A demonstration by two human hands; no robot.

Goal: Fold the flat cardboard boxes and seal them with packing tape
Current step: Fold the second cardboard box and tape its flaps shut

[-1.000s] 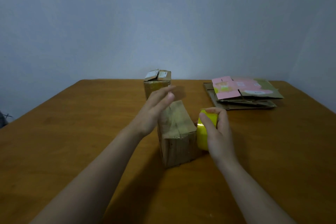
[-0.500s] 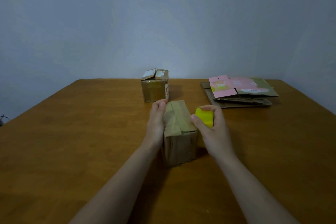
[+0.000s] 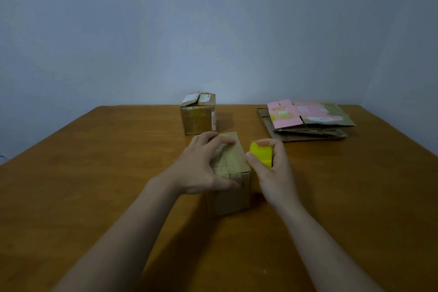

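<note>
Pale blue-grey wall [image 3: 213, 31] behind; brown wooden counter [image 3: 94, 173] across the lower half, far edge against the wall.

At counter centre: box [image 3: 233, 199], brown cardboard, upright, top flaps folded down, wide brownish strip along the top. Left hand [image 3: 201, 168] on it from 9 o'clock, fingers curled over the top flaps, thumb pressed at the near top edge, grasping the box from above.

Right hand [image 3: 272, 173] just beside the box at 3 o'clock, fingers and thumb curled round tape [image 3: 260, 153]: a yellow roll held level with the box top, close against its right edge. Touching or barely apart, cannot tell.

Far box [image 3: 198, 118] at about 11 o'clock of the box, near but apart, upright by the far edge. Top flaps closed unevenly, one raised, white labels on top, glossy front face, red-and-white label on the right side.

Stack [image 3: 308, 130] at 2 o'clock, well apart from both boxes: flattened cardboard, several sheets lying flat, pink-and-green printed sheet on top, plain brown below, edges out of line.

Bare forearms in from 7 and 5 o'clock.
</note>
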